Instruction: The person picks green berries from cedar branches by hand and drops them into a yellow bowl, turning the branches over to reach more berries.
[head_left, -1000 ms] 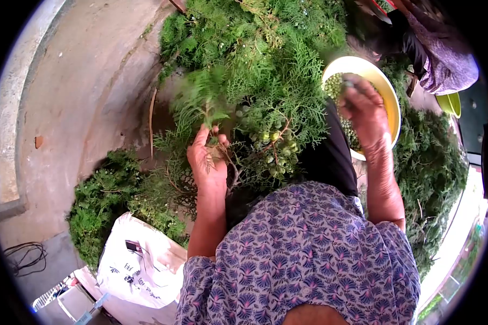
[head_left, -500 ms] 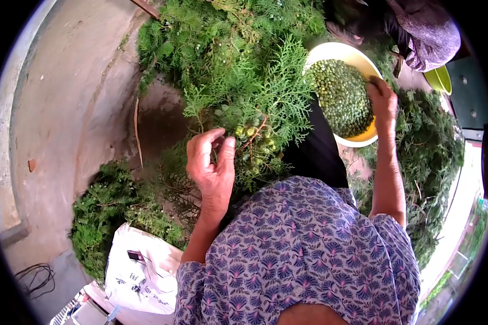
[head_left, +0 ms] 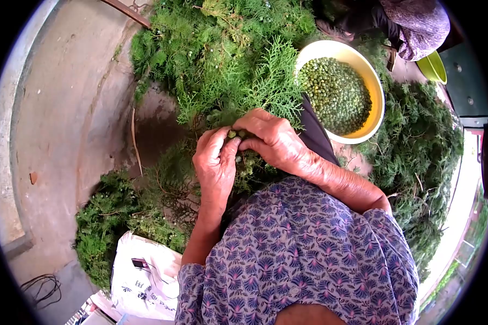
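My left hand [head_left: 216,160] is closed in a pinch on an evergreen branch [head_left: 274,73] with flat, scaly green leaves. At its fingertips sit small round green cones [head_left: 232,134]. From the right, my right hand [head_left: 276,140] meets it, thumb and fingers pinched at the same cones; its fingers partly cover them. More cones [head_left: 248,162] hang just below the hands. Off to the right stands a yellow basin [head_left: 378,95] with a white rim, holding a heap of picked green cones [head_left: 336,95].
Cut evergreen branches [head_left: 200,43] are piled ahead, with more at right [head_left: 423,141] and lower left [head_left: 106,216]. A white sack [head_left: 146,271] bears a small dark device [head_left: 140,263]. Another person [head_left: 417,27] sits at upper right beside a green-yellow basin [head_left: 432,67]. Black cable [head_left: 42,290] lies lower left.
My right hand has left the basin and come across to the left, joining my left hand at the cones on the branch. My left hand stays nearly in place.
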### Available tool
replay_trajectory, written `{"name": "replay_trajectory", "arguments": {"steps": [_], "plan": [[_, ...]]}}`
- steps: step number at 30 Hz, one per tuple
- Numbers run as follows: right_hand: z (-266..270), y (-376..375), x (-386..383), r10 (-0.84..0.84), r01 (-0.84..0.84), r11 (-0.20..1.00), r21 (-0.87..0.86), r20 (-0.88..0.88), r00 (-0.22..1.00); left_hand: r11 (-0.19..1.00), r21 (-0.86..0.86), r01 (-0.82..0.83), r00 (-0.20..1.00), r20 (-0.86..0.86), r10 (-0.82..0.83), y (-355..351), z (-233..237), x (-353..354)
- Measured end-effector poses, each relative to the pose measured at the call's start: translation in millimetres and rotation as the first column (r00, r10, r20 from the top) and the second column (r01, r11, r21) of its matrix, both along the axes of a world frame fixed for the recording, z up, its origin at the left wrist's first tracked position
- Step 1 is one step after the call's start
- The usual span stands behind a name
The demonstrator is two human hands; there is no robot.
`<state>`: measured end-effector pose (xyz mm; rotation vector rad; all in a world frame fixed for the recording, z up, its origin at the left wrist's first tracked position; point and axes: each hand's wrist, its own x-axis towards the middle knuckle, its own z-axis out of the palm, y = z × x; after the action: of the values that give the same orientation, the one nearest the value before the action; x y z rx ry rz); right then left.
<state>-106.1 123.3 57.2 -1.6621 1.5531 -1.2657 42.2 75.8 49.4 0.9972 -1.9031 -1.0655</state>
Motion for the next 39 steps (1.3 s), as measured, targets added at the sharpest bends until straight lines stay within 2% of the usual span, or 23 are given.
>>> {"name": "replay_trajectory", "arguments": {"steps": [1, 2, 4, 5, 6, 8, 10, 12, 14, 15, 18, 19, 22, 23, 25, 28, 30, 31, 32, 34, 36, 38, 39], "plan": [[0, -2, -1, 0.004, -0.004, 1.0, -0.003, 0.0, 1.0, 0.992, -0.125, 0.0, 1.0, 0.017, 0.002, -2, -4, -2], [-1, -3, -3, -0.037, 0.037, 0.999, -0.016, -0.022, 0.999, 0.992, -0.128, -0.002, 1.0, 0.018, 0.004, -1, -3, -1], [-2, -2, -7, -0.081, 0.08, 0.996, -0.028, -0.046, 0.996, 0.96, 0.271, 0.07, 0.984, -0.175, -0.023, 2, 3, -2], [-3, 0, -8, -0.104, 0.104, 0.995, 0.003, -0.016, 0.994, 0.978, 0.209, 0.008, 0.999, -0.042, 0.001, 2, -3, 3], [-4, 1, -11, -0.127, 0.126, 0.991, 0.033, 0.014, 0.992, 0.978, 0.208, 0.008, 0.999, -0.045, 0.001, 3, -6, 4], [0, 6, -12, -0.146, 0.129, 0.98, 0.148, 0.109, 0.983, 0.997, -0.025, -0.067, 0.993, 0.093, 0.07, 6, -9, 5], [2, 10, -16, -0.248, 0.021, 0.908, 0.419, 0.495, 0.833, 0.994, -0.107, 0.024, 0.989, 0.15, -0.008, 4, -12, 7], [-3, 13, -19, -0.24, 0.0, 0.921, 0.389, 0.568, 0.787, 0.983, -0.176, 0.043, 0.994, 0.105, -0.025, 4, -10, 2], [-8, 18, -20, -0.299, 0.033, 0.928, 0.371, 0.691, 0.658, 0.969, -0.219, 0.118, 0.986, 0.143, -0.088, -1, -9, -4], [-15, 18, -24, -0.276, 0.075, 0.937, 0.34, 0.593, 0.756, 0.947, -0.258, 0.192, 0.971, 0.189, -0.145, -3, -8, -6], [-17, 20, -29, -0.274, 0.118, 0.942, 0.314, 0.514, 0.813, 0.965, -0.182, 0.188, 0.982, 0.041, -0.184, -4, -10, -19], [-17, 21, -28, -0.279, 0.111, 0.943, 0.312, 0.566, 0.776, 0.965, -0.159, 0.209, 0.978, 0.004, -0.211, -5, -8, -22], [-4, 20, -22, -0.263, 0.186, 0.958, 0.216, 0.413, 0.872, 0.977, -0.114, 0.182, 0.979, -0.073, -0.191, -6, -8, -33], [-6, 22, -21, -0.289, 0.196, 0.948, 0.251, 0.419, 0.861, 0.974, -0.119, 0.194, 0.976, -0.08, -0.205, -6, -11, -33], [-2, 22, -22, -0.268, 0.248, 0.963, 0.104, 0.283, 0.921, 0.982, -0.03, 0.188, 0.982, 0.028, -0.187, -6, -16, -29], [0, 21, -24, -0.282, 0.283, 0.959, 0.01, 0.119, 0.952, 0.989, -0.03, 0.143, 0.988, -0.049, -0.144, -2, -19, -33], [4, 22, -24, -0.321, 0.318, 0.945, 0.072, 0.027, 0.947, 0.983, -0.111, 0.146, 0.989, 0.02, -0.144, -2, -19, -35], [-2, 21, -23, -0.312, 0.308, 0.95, 0.053, 0.09, 0.946, 0.992, -0.049, 0.118, 0.993, -0.023, -0.119, -1, -19, -36], [-7, 20, -24, -0.316, 0.23, 0.931, 0.282, 0.312, 0.896, 0.989, -0.076, 0.128, 0.991, -0.029, -0.13, -3, -22, -36], [-3, 18, -34, -0.422, 0.101, 0.887, 0.451, 0.702, 0.574, 0.992, 0.014, 0.128, 0.99, -0.068, -0.127, -4, -16, -37], [-15, 19, -50, -0.359, 0.064, 0.932, 0.357, 0.88, 0.312, 0.993, 0.042, 0.108, 0.99, -0.09, -0.104, -4, -17, -40], [-2, 23, -51, -0.32, 0.066, 0.947, 0.315, 0.896, 0.307, 0.993, 0.071, 0.093, 0.99, -0.115, -0.084, -4, -20, -41], [-3, 24, -52, -0.284, 0.062, 0.956, 0.288, 0.841, 0.46, 0.997, 0.042, 0.057, 0.997, -0.052, -0.055, -4, -21, -42]]}}
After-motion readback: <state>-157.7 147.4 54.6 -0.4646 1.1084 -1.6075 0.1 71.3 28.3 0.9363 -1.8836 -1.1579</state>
